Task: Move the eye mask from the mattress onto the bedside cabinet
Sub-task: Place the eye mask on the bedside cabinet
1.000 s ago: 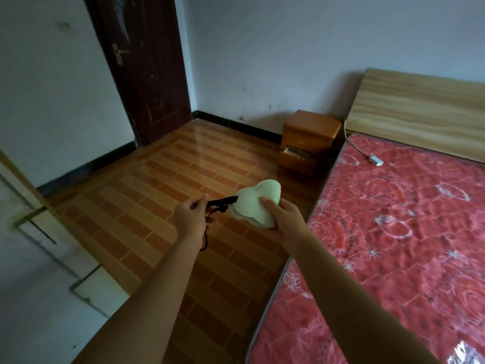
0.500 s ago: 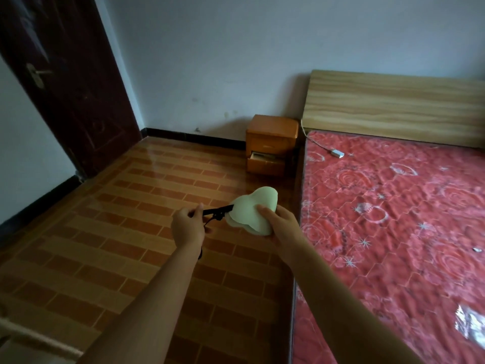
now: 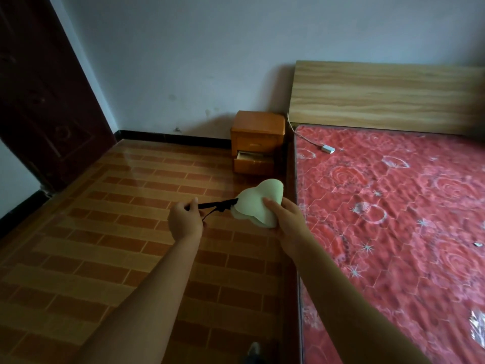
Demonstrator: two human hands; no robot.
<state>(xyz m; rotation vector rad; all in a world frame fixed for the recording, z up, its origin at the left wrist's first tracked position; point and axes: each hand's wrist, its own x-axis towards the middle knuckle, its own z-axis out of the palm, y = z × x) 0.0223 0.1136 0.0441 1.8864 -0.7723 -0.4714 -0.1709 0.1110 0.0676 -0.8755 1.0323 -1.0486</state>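
A pale green eye mask (image 3: 256, 204) is held in the air over the floor, just left of the mattress edge. My right hand (image 3: 287, 222) grips its padded body from the right. My left hand (image 3: 185, 220) pinches its black strap (image 3: 216, 205), which is stretched out to the left. The orange bedside cabinet (image 3: 258, 127) stands further ahead against the wall, between the floor and the bed, with its lower drawer pulled partly out. The red patterned mattress (image 3: 393, 206) fills the right side.
A wooden headboard (image 3: 385, 97) backs the bed. A white charger plug with its cable (image 3: 328, 148) lies near the head of the mattress. A dark wooden door (image 3: 39, 95) is at the left. Tiled floor stretches between me and the cabinet.
The view has swung right and moved forward, so the cabinet and bed sit more centrally and closer. Both hands keep the same hold on the mask and strap.
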